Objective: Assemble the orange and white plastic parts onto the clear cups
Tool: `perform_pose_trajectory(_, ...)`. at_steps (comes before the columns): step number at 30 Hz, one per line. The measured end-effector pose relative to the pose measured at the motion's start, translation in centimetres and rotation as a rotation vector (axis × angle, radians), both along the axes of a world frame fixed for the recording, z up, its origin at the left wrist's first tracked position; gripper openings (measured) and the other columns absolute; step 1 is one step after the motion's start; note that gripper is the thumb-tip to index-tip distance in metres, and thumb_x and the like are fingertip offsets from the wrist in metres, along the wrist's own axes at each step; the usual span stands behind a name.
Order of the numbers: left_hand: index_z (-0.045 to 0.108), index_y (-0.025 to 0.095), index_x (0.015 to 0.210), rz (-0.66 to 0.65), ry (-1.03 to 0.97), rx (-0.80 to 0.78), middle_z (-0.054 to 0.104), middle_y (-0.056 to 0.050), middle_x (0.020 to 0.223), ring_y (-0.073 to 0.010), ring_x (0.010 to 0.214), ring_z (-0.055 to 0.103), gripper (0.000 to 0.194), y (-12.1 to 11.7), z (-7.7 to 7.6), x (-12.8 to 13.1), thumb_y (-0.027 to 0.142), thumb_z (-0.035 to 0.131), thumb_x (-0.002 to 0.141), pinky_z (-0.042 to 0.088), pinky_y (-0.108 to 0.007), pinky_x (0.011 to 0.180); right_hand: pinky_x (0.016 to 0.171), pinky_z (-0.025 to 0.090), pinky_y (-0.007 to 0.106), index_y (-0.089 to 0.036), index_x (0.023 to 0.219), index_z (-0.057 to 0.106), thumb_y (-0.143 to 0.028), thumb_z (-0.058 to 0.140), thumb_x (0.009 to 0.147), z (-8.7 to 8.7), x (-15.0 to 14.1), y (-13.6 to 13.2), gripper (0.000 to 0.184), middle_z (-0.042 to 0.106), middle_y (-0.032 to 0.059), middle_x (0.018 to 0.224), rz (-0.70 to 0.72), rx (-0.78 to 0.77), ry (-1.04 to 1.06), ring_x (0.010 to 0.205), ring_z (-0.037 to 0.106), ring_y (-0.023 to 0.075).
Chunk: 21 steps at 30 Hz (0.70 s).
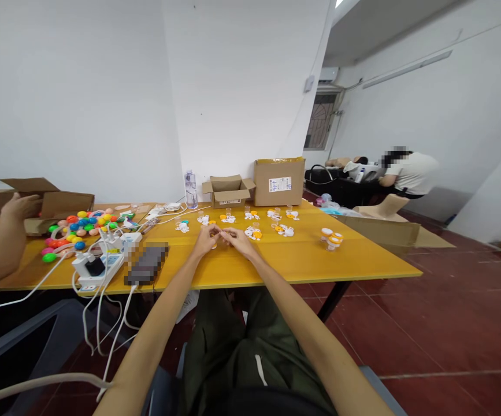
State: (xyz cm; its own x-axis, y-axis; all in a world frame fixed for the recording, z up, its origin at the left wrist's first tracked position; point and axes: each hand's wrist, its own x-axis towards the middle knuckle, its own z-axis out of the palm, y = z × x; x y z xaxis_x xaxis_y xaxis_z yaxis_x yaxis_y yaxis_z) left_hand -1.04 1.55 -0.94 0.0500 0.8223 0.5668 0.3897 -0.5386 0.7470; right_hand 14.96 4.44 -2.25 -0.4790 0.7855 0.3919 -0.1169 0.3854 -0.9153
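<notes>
My left hand (206, 239) and my right hand (238, 240) meet fingertip to fingertip over the near part of the yellow table. Both are closed in a pinch, and whatever lies between the fingers is too small to make out. Under the left hand, a bit of an orange-rimmed piece (214, 246) shows. Just past the right hand lies a pile of white and orange small parts (253, 233). Similar piles, such as the one with a teal piece (182, 226), sit in rows farther back, several with a small clear cup. Capped clear jars (332, 238) stand together on the right.
A small open carton (228, 190), a large carton (278, 182) and a water bottle (190, 189) line the back. On the left are a blurred phone-like device (147, 264), a power strip (103, 267) with cables, colourful balls (79, 225) and another person's arm (5, 242).
</notes>
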Motion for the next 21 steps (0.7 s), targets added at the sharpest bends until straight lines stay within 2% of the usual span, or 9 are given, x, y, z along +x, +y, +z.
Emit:
perform_pose_trajectory(8, 0.066, 0.018, 0.072, -0.081, -0.070, -0.058, 0.071, -0.002, 0.069, -0.0159, 0.067, 0.067, 0.016, 0.01, 0.08, 0.11, 0.029, 0.077, 0.074, 0.053, -0.027, 0.066, 0.056, 0.049, 0.026, -0.021, 0.079, 0.063, -0.052, 0.085, 0.061, 0.37, -0.04, -0.36, 0.042, 0.066, -0.0006, 0.066, -0.007, -0.111, 0.022, 0.059, 0.060, 0.0140)
perform_pose_trajectory(14, 0.064, 0.018, 0.075, -0.124, -0.098, -0.087, 0.071, -0.002, 0.070, -0.0174, 0.070, 0.070, 0.018, -0.05, 0.08, -0.01, 0.031, 0.076, 0.075, 0.054, -0.028, 0.067, 0.057, 0.049, 0.026, -0.021, 0.079, 0.062, -0.054, 0.084, 0.060, 0.52, 0.16, -0.57, 0.044, 0.066, -0.0013, 0.067, 0.006, -0.105, 0.029, 0.060, 0.061, 0.0139)
perform_pose_trajectory(17, 0.064, 0.018, 0.075, -0.125, -0.081, -0.080, 0.071, -0.002, 0.070, -0.0177, 0.071, 0.071, 0.017, -0.14, 0.20, -0.03, 0.030, 0.076, 0.076, 0.053, -0.028, 0.066, 0.056, 0.047, 0.026, -0.022, 0.080, 0.061, -0.055, 0.082, 0.061, 0.61, 0.18, -0.70, 0.044, 0.065, -0.0023, 0.065, 0.007, -0.096, 0.035, 0.059, 0.059, 0.0138)
perform_pose_trajectory(21, 0.065, 0.018, 0.075, -0.080, -0.022, -0.051, 0.071, -0.002, 0.074, -0.0163, 0.072, 0.068, 0.012, -0.27, 0.36, 0.04, 0.026, 0.074, 0.075, 0.051, -0.026, 0.065, 0.054, 0.046, 0.026, -0.023, 0.076, 0.056, -0.053, 0.085, 0.055, 0.64, -0.03, -0.66, 0.047, 0.060, -0.0055, 0.058, -0.023, -0.115, 0.033, 0.055, 0.057, 0.0132)
